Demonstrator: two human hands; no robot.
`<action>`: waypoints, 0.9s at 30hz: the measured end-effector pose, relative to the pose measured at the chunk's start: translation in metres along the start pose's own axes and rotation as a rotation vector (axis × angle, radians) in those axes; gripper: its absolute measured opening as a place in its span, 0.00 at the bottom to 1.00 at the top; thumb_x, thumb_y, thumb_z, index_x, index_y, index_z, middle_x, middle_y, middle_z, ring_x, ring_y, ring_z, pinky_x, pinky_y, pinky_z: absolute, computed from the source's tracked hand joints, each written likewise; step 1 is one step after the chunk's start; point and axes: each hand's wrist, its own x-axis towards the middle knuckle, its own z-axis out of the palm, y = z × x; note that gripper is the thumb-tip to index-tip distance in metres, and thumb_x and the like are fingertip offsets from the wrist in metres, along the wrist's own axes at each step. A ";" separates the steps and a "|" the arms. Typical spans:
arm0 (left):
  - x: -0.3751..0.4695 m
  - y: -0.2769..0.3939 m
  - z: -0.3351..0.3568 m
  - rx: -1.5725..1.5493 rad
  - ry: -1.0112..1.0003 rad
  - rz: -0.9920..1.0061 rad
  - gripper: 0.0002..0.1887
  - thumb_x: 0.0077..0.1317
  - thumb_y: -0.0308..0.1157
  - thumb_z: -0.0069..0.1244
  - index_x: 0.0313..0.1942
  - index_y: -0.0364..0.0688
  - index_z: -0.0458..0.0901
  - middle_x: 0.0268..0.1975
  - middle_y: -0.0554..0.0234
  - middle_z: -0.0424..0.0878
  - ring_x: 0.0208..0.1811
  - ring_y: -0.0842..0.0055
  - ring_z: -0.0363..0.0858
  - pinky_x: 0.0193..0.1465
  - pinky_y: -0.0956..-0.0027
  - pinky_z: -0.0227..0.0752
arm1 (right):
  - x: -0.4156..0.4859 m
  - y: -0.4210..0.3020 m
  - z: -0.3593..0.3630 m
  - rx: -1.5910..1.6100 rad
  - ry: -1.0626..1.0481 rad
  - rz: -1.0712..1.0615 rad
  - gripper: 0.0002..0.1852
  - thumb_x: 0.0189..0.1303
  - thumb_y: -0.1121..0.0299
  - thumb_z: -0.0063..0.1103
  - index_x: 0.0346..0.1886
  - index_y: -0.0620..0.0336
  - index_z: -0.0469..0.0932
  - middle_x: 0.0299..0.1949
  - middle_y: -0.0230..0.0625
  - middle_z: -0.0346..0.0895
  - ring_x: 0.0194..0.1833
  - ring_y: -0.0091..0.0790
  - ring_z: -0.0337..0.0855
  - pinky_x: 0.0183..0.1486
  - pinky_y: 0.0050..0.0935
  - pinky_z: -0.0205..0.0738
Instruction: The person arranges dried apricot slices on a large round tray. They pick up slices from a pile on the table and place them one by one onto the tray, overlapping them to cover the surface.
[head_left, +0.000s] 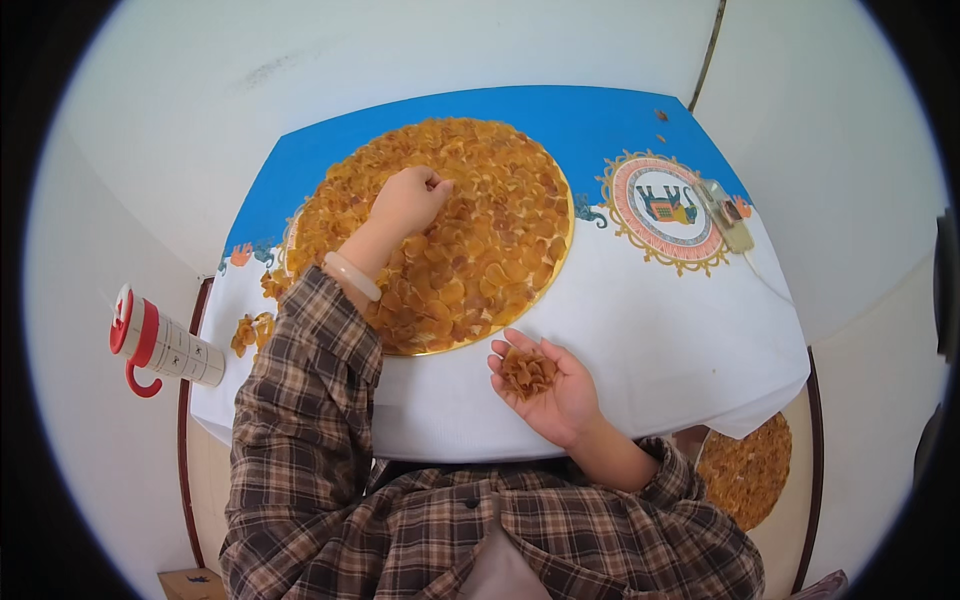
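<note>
A large round tray with a gold rim (564, 255) lies on the table, covered with thin, translucent amber-brown pieces like dried slices (450, 270). My left hand (412, 196), with a pale bangle at the wrist, is over the middle of this layer, its fingers curled closed. Whether a piece is between its fingertips is hidden. Palm up, my right hand (566, 405) is cupped at the tray's near right edge and holds a small heap of the same brown pieces (529, 373).
The table has a blue and white cloth (660, 330) with an elephant print. A red and white tumbler (176, 349) stands at the left, near loose pieces (244, 334). A power strip (724, 214) with a cable lies right. Another covered round tray (750, 469) is low at the right.
</note>
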 end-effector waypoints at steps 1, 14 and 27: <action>-0.009 0.007 -0.004 0.018 -0.040 0.000 0.16 0.67 0.44 0.52 0.36 0.39 0.85 0.31 0.56 0.85 0.32 0.64 0.83 0.38 0.62 0.76 | 0.000 0.001 -0.001 0.012 -0.017 0.004 0.25 0.75 0.60 0.33 0.68 0.66 0.65 0.62 0.45 0.72 0.62 0.46 0.73 0.67 0.45 0.65; -0.131 0.040 -0.015 -0.187 -0.697 0.605 0.07 0.63 0.28 0.58 0.41 0.39 0.84 0.38 0.58 0.82 0.41 0.68 0.80 0.42 0.67 0.72 | 0.000 -0.001 0.010 0.086 -0.007 -0.031 0.28 0.76 0.60 0.29 0.72 0.68 0.56 0.66 0.49 0.68 0.68 0.51 0.67 0.74 0.50 0.57; -0.148 0.039 -0.002 -0.100 -0.587 0.683 0.10 0.60 0.24 0.58 0.43 0.41 0.82 0.42 0.58 0.77 0.44 0.61 0.80 0.45 0.63 0.74 | 0.002 -0.002 0.012 0.093 -0.048 -0.015 0.27 0.76 0.60 0.26 0.72 0.65 0.56 0.68 0.46 0.65 0.68 0.45 0.67 0.76 0.50 0.53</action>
